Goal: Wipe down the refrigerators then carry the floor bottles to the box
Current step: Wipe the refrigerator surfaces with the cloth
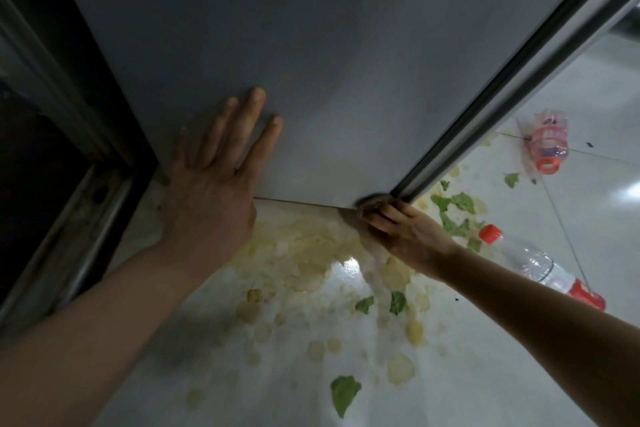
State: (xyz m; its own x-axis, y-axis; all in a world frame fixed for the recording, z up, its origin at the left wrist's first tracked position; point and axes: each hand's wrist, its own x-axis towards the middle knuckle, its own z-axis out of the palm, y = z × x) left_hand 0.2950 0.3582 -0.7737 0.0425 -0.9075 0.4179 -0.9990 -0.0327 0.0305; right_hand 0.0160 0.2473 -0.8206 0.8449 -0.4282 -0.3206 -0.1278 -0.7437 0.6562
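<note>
Your right hand (398,229) grips a dark cloth (372,202), fingers curled around it, and presses it on the bottom corner of the grey refrigerator (311,63), near the black door seal (519,66). Your left hand (214,170) lies flat on the refrigerator side with straight, spread fingers and holds nothing. On the white tile floor (588,218), one clear bottle (540,265) with red cap lies just beside your right forearm. A second, crushed bottle (549,142) lies farther away. Yellow stains (311,253) and green leaf pieces (344,393) cover the floor below you.
</note>
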